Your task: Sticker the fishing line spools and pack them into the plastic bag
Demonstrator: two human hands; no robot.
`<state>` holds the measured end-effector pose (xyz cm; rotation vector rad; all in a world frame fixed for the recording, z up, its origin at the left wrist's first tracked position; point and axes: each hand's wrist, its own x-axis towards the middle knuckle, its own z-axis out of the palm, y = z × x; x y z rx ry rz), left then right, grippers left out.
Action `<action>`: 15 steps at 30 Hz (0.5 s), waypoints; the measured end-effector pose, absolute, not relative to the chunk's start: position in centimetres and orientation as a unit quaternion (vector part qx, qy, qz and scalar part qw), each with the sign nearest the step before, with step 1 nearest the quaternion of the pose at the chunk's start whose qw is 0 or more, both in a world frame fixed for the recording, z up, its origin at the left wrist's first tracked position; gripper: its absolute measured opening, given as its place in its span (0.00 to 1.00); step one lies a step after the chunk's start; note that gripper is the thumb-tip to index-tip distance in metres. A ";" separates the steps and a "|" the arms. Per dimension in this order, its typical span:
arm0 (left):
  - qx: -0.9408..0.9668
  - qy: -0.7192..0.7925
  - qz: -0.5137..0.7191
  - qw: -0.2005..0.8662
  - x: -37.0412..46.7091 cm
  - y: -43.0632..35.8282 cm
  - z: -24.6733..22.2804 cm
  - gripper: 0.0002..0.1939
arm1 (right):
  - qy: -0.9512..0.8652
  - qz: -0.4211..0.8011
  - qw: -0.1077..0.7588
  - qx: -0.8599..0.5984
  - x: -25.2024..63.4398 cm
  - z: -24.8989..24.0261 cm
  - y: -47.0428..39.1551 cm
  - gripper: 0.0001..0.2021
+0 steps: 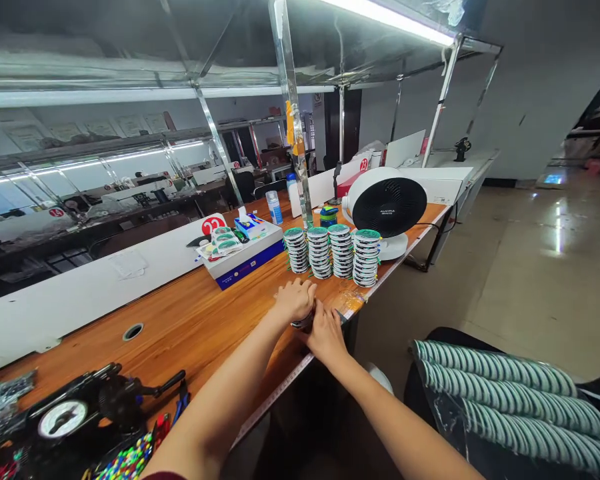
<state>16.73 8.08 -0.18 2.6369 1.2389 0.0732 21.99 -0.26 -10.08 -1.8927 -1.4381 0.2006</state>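
Observation:
My left hand (296, 300) and my right hand (327, 328) come together near the front edge of the wooden table (205, 313). Both hold a small dark, round-edged object (303, 323) between them, mostly hidden by the fingers. Just beyond the hands stand several stacks of round discs with green tops; the nearest is the right-hand stack (366, 260), and the left-hand stack (297, 251) is beside the blue-and-white box.
A black-and-white fan (390, 207) stands behind the stacks. The blue-and-white box (245, 263) carries tissues and labels. A black machine with a dial (63, 419) and colourful beads (127, 460) lie front left. Bagged discs (510, 400) rest at right.

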 end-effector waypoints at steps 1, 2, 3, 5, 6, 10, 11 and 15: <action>0.896 0.425 0.035 0.123 16.8 8.1 -0.4 0.18 | -0.558 0.073 0.373 -0.738 21.9 -10.2 -0.2 0.39; 0.893 0.427 0.049 0.135 16.8 8.3 -0.4 0.19 | -0.556 0.069 0.376 -0.738 21.8 -10.3 -0.1 0.37; 0.888 0.429 0.066 0.150 16.7 8.6 -0.3 0.20 | -0.554 0.066 0.380 -0.738 21.7 -10.4 -0.1 0.36; 0.878 0.429 0.105 0.187 16.2 9.6 0.2 0.23 | -0.548 0.064 0.389 -0.738 21.6 -10.4 0.0 0.36; 0.871 0.428 0.123 0.208 15.7 10.2 0.4 0.25 | -0.544 0.064 0.394 -0.738 21.6 -10.4 0.0 0.36; 0.841 0.432 0.129 0.300 12.2 11.7 0.5 0.33 | -0.534 0.070 0.400 -0.742 21.6 -10.0 0.1 0.37; 0.834 0.432 0.118 0.323 11.3 11.7 0.1 0.34 | -0.535 0.071 0.401 -0.740 21.6 -9.9 0.1 0.37; 0.819 0.404 0.112 0.391 9.6 10.0 -1.0 0.36 | -0.536 0.080 0.432 -0.721 21.7 -9.3 0.0 0.36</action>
